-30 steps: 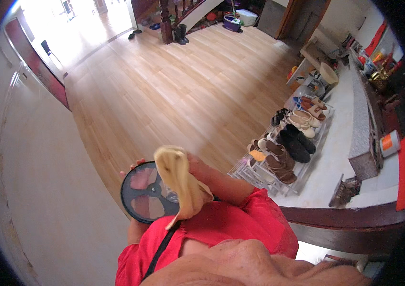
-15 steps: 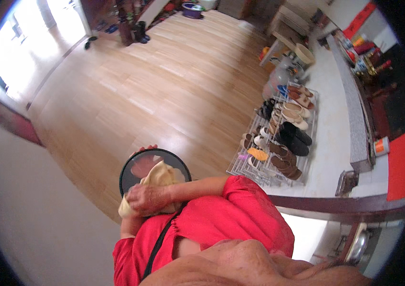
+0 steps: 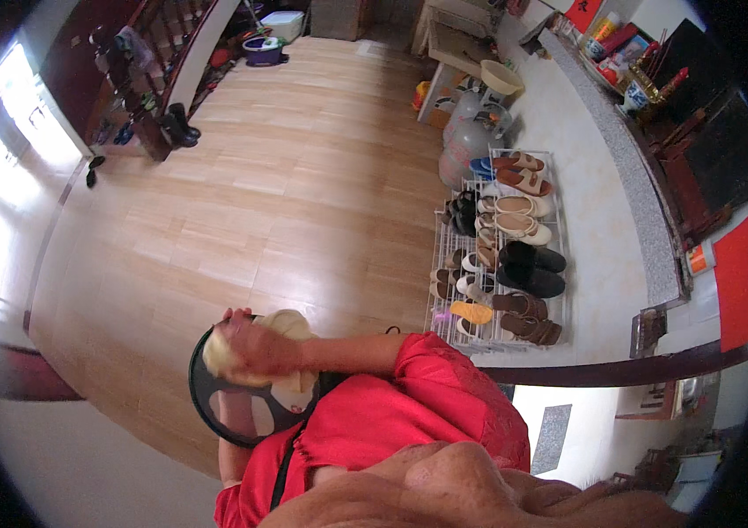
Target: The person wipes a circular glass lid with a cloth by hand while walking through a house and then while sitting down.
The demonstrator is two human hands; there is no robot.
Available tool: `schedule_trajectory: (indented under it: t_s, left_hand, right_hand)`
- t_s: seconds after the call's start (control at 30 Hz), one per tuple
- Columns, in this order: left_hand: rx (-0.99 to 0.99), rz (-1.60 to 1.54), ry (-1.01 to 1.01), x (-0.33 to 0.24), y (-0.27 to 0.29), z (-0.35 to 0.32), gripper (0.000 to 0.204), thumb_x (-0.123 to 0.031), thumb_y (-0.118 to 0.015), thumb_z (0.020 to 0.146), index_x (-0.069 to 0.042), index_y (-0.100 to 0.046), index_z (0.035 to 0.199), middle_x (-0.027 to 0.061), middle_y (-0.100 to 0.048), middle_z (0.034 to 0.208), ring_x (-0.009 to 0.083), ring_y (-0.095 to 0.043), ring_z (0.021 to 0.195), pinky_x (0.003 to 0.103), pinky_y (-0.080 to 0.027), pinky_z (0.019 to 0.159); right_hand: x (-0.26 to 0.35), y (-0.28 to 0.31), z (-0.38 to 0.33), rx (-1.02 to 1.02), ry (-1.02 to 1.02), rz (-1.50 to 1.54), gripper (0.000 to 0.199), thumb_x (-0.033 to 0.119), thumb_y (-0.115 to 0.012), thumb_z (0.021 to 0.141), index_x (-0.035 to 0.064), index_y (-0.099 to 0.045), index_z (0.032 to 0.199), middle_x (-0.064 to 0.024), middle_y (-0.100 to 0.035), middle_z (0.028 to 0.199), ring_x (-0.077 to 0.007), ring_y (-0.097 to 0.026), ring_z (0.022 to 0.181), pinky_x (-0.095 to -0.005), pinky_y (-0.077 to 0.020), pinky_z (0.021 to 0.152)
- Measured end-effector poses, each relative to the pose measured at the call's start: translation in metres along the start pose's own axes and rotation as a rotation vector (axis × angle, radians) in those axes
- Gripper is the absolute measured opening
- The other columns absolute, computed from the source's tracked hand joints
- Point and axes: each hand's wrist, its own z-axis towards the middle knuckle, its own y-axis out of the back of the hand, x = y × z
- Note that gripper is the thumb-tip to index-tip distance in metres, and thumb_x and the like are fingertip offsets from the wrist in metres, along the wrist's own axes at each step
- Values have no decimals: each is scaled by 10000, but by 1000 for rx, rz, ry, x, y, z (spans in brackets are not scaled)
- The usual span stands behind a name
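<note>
A round, dark-rimmed disc that looks like a glass lid (image 3: 255, 414) is held in front of my red top. My left hand (image 3: 235, 315) supports it from behind. The left fingertips curl over its far edge, and the left forearm comes up beneath it. Across the near face lies my right hand (image 3: 259, 352), slightly blurred, closed on a cream cloth (image 3: 286, 324). The cloth is bunched under the palm, sticks out on both sides of the hand and presses on the upper part of the disc.
A white wire rack (image 3: 559, 308) with several pairs of shoes stands along the right wall. Beyond it are gas cylinders (image 3: 471, 145) and a cream basin (image 3: 501, 77). Black boots (image 3: 178, 128) stand by the stairs, and a purple tub (image 3: 264, 51) sits at the back.
My right hand has moved with the cloth from the disc's near side toward its far edge. The disc has shifted left and a little nearer. The whole view has turned slightly.
</note>
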Motion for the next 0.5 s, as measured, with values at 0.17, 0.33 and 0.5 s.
schedule_trajectory:
  t_s: [0.17, 0.33, 0.5]
  left_hand:
    - [-28, 67, 98, -25, 2, 45, 527, -429, -438, 933, -9, -465, 1250, 156, -545, 1223, 299, -547, 1082, 413, -477, 903]
    - [-4, 94, 182, -29, 2, 101, 553, -441, -433, 934, 5, -452, 1260, 157, -539, 1233, 291, -557, 1072, 407, -491, 888]
    - [7, 96, 287, -40, 14, 137, 579, -453, -427, 935, 19, -439, 1270, 158, -532, 1243, 284, -566, 1063, 401, -505, 873]
  right_hand:
    - [-2, 52, 76, -19, 503, 96, 304, 384, -620, 768, 81, -607, 787, -120, -599, 975, -281, -555, 1062, -515, -311, 1013]
    - [-78, 79, 120, -47, 21, 72, 436, 438, -688, 677, 64, -588, 877, -109, -572, 995, -269, -556, 989, -468, -382, 905]
    - [-147, 80, 97, 4, -364, 102, 573, 437, -707, 667, 5, -537, 1004, -154, -524, 1102, -318, -531, 1019, -438, -414, 894]
